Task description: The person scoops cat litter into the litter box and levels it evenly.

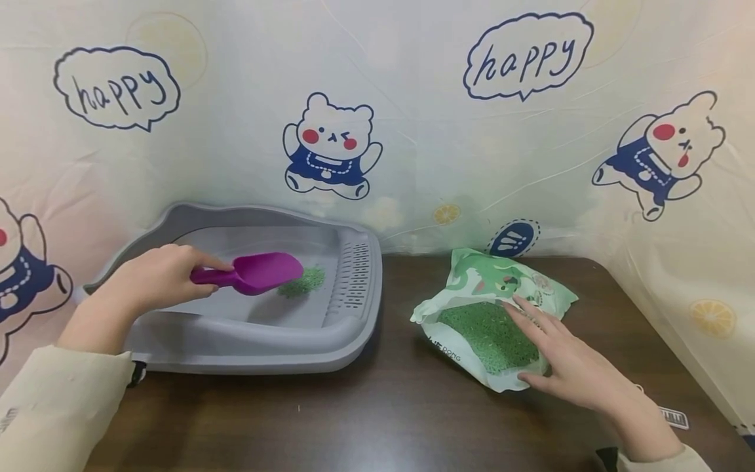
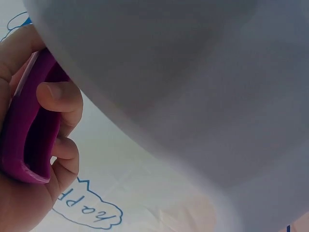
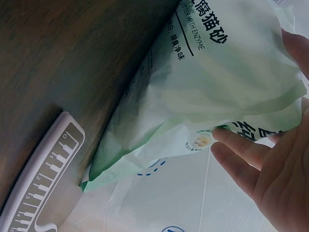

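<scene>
My left hand (image 1: 156,278) grips the handle of a purple scoop (image 1: 268,271) and holds it tilted above the grey litter box (image 1: 253,337). A small heap of green cat litter (image 1: 305,283) lies on the box floor, just past the scoop's tip. In the left wrist view, fingers curl round the scoop handle (image 2: 17,140). The green and white cat litter bag (image 1: 501,274) lies with its mouth open towards me, green pellets (image 1: 492,334) showing inside. Against the bag's right side rests my right hand (image 1: 572,360), fingers extended and spread.
A slotted panel (image 1: 352,275) forms the right side of the litter box. On the dark wooden table (image 1: 377,413), a small tag with piano keys (image 1: 675,417) lies beside my right wrist. Behind everything hangs a printed cloth (image 1: 413,164).
</scene>
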The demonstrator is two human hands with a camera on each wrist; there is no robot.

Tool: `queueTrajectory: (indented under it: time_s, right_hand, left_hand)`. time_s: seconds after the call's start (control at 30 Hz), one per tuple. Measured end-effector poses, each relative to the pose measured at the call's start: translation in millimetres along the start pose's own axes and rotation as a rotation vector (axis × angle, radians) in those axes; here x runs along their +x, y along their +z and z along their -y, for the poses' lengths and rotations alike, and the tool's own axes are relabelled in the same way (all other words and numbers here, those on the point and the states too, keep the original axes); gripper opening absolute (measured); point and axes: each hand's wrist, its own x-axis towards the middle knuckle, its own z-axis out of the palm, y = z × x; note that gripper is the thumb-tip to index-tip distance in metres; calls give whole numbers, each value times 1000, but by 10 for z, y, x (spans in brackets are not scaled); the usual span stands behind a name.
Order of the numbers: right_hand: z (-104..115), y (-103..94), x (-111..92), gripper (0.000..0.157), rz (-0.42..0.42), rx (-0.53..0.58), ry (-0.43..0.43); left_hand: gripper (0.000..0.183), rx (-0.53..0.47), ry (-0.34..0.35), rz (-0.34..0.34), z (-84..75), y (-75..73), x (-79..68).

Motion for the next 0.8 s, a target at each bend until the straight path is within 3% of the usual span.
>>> queueTrajectory:
  time_s: [0.5,0.8]
  right_hand:
    - [-9,5,-11,110,-13,-2,6]
    - [-19,21,-8,111,-8,-3,8]
  left_hand:
    - [41,-12,-40,-84,-146,31,-153]
    - [39,8,-16,-163,-293,49,-217]
